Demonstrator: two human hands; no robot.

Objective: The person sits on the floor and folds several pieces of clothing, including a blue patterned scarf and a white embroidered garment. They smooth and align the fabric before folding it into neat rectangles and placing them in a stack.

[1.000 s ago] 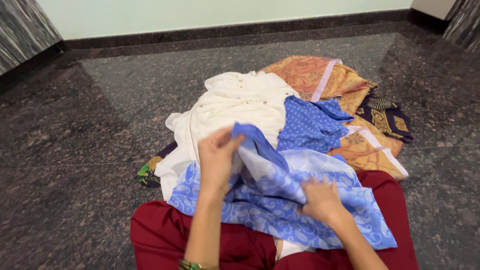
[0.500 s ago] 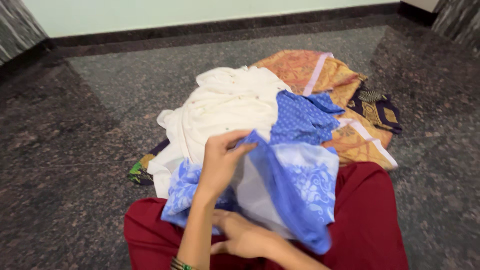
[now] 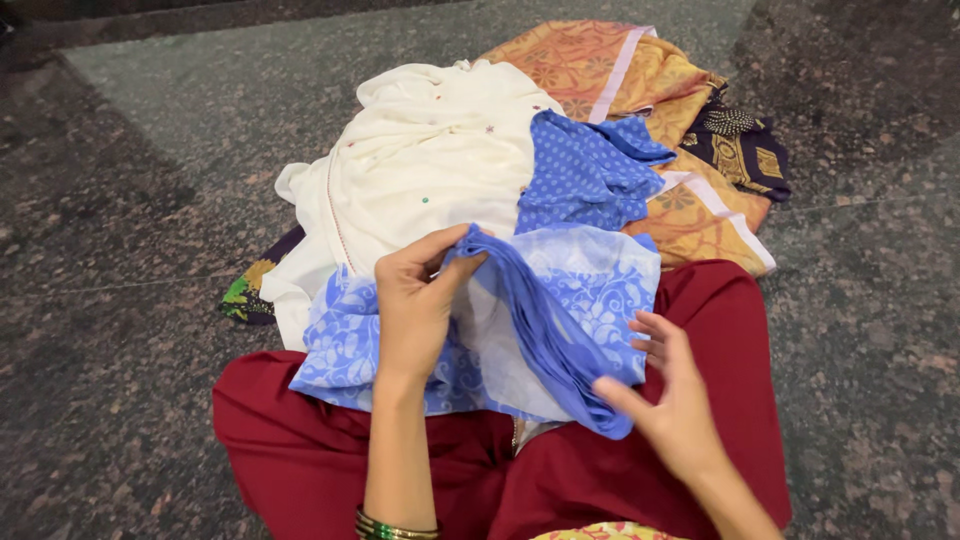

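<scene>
Two hands on one garment, a light blue printed cloth (image 3: 560,300) draped over the lap on the maroon trousers (image 3: 700,330). Left hand (image 3: 415,310) pinches the folded blue edge at its upper end, thumb against fingers, wrist upright. Right hand (image 3: 665,390) sits at the lower end of that same fold with fingers spread; thumb looks tucked against the cloth, but I can't tell if it actually grips.

Risks as I see them:
- Hold is one-sided. If the right hand isn't clamped, the fold likely slides off the knee and opens up.
- Thin, slippery-looking fabric; a fingertip pinch could let go under any tug.
- Far edge of the cloth lies against the cream garment (image 3: 430,160) and near the dotted blue piece (image 3: 585,170). Lifting could drag either along and topple the heap.
- Orange patterned fabric (image 3: 610,75) and dark bordered piece (image 3: 745,145) sit behind, apart from the hands, low risk.
- Polished stone floor (image 3: 130,250): anything dropped slides and picks up dust.
- Green bangles (image 3: 395,525) on the left wrist could snag loose thread.
</scene>
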